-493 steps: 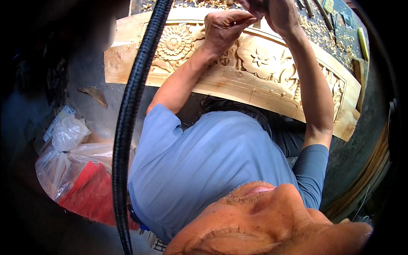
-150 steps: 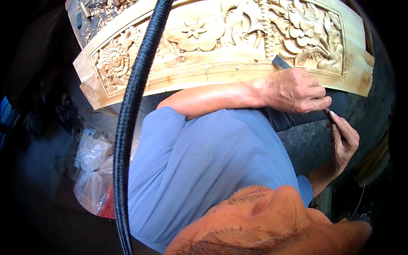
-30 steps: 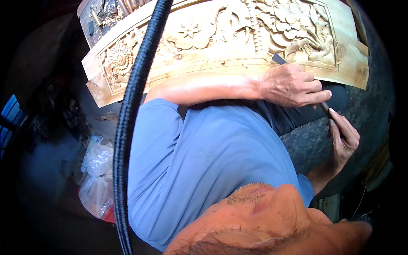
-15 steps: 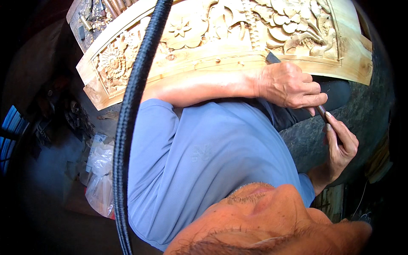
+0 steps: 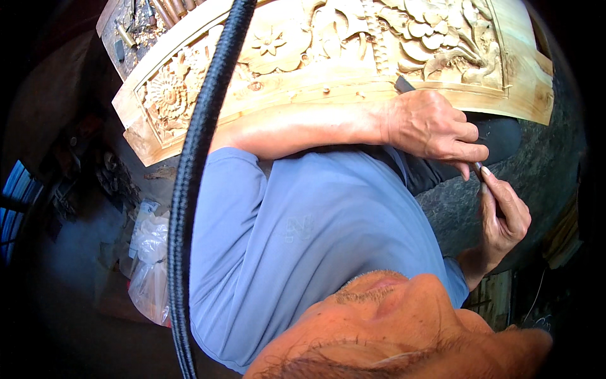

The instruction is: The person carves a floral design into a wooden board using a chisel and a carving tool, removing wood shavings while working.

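Dark, flat-tipped tool (image 5: 404, 84) is gripped by left hand (image 5: 430, 126), pinched by right hand (image 5: 507, 216).

- Over the carved board (image 5: 328, 71) there is free room, so a hand can come in from the far side or the right end.
- The left arm (image 5: 303, 131) lies along the near edge and blocks the way from the belly.
- The left hand (image 5: 432, 126) blocks the near edge farther right, with the end of a dark bar (image 5: 404, 84) poking past it.
- Only a tiny gap sits between it and the right hand (image 5: 505, 215), and the bar crosses that.
- A dark leg (image 5: 502, 140) fills the low space beside them.
- Right of the right hand, there is room over the dark surface (image 5: 548, 158).
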`<state>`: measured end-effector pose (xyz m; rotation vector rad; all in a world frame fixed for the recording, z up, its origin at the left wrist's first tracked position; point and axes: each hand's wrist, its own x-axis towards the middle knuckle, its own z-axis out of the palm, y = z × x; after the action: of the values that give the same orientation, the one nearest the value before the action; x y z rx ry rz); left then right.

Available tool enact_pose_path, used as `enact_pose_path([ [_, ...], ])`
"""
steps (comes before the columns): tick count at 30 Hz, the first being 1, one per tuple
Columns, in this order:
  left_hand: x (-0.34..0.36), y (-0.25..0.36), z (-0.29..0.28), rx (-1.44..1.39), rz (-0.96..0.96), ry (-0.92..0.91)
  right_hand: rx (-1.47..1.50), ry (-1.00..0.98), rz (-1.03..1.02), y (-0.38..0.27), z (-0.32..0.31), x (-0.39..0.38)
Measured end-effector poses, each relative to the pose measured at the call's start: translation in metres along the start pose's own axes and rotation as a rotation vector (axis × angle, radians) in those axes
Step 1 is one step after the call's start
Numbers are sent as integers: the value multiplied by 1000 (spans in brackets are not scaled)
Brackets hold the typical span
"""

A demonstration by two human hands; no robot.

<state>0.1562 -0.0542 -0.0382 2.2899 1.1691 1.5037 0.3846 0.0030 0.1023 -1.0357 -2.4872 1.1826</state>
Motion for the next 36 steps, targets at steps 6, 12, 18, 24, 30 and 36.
enact_pose_path([
  [6, 1, 0, 2, -29, -88, -40, 70, 8, -71, 31, 4, -1],
  [12, 0, 0, 6, 10, -158, -79, 102, -11, -82, 48, 4, 8],
  [18, -1, -1, 7, 45, -195, -82, 141, -41, -57, 55, 4, 16],
  [24, -1, 1, 8, 85, -236, -68, 162, -68, -95, 55, 2, 27],
  [30, 2, 1, 4, 122, -290, -30, 186, -151, -101, 56, -10, 47],
  [36, 1, -2, 16, 148, -332, 97, 149, -222, -182, 56, -20, 75],
])
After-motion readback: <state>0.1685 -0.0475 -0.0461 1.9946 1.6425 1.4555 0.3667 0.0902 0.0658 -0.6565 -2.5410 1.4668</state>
